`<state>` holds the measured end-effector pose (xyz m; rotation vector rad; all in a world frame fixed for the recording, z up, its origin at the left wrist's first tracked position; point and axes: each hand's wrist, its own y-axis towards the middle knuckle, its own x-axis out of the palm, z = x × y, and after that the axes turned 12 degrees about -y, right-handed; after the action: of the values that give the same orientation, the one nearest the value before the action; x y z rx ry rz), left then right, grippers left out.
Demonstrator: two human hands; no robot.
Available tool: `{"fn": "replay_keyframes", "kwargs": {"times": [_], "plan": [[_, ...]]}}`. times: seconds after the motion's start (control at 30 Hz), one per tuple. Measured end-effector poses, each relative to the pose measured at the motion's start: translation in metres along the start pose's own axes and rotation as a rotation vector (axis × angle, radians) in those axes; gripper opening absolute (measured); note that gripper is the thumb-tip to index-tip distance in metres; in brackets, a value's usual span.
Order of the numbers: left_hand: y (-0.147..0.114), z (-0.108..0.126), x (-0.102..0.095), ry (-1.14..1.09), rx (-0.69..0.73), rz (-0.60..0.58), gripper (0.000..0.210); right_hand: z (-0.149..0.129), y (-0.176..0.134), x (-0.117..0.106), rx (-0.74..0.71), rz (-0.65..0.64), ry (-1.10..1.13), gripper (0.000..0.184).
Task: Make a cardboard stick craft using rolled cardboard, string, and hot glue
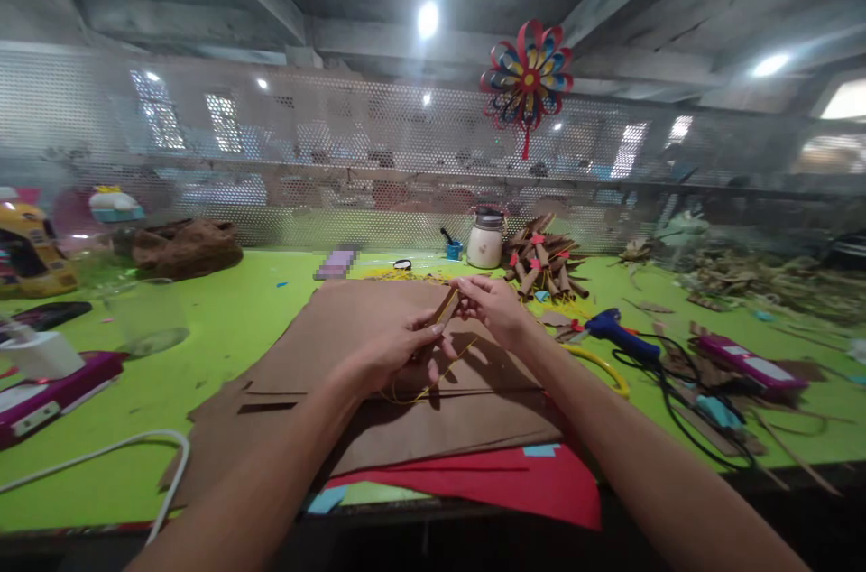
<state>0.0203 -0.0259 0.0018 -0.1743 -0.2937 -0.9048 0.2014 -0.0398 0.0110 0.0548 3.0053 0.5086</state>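
Note:
A small rolled brown paper piece point(446, 310) is held in front of me, above the stack of sheets. My left hand point(396, 351) grips its lower end, thumb along the side. At its upper end, the fingers of my right hand point(499, 306) are pinched together; whether string is also between them I cannot make out. Thin yellow string point(423, 393) hangs in a loop below my left hand. Beneath both hands lie large brown paper sheets point(365, 319), overlapping, with red paper point(541, 491) sticking out under their front edge.
Tied brown paper rolls point(551, 261) are heaped behind my right hand, beside a lidded jar point(485, 240). To the right lie a blue glue gun point(621, 333) with its black cord and a purple power strip point(750, 364). A clear cup point(147, 319) stands at left.

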Motion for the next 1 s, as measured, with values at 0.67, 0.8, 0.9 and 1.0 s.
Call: {"fn": "replay_keyframes", "kwargs": {"times": [0.67,0.8,0.9,1.0], "plan": [[0.0001,0.0041,0.0021,0.029,0.006,-0.011,0.033,-0.0057,0.0011,0.0030,-0.111,0.162,-0.110,0.024],[-0.0001,0.0040,0.0035,0.011,0.001,0.017,0.031,-0.0037,0.0024,0.0026,-0.122,0.172,-0.120,0.024],[0.0016,0.0016,0.0027,0.014,0.012,0.022,0.030,-0.0013,0.0030,0.0024,-0.118,0.164,-0.107,0.025],[0.0038,-0.0010,0.0006,0.026,0.023,0.027,0.028,0.0011,0.0035,0.0022,-0.109,0.146,-0.102,0.025]]}}
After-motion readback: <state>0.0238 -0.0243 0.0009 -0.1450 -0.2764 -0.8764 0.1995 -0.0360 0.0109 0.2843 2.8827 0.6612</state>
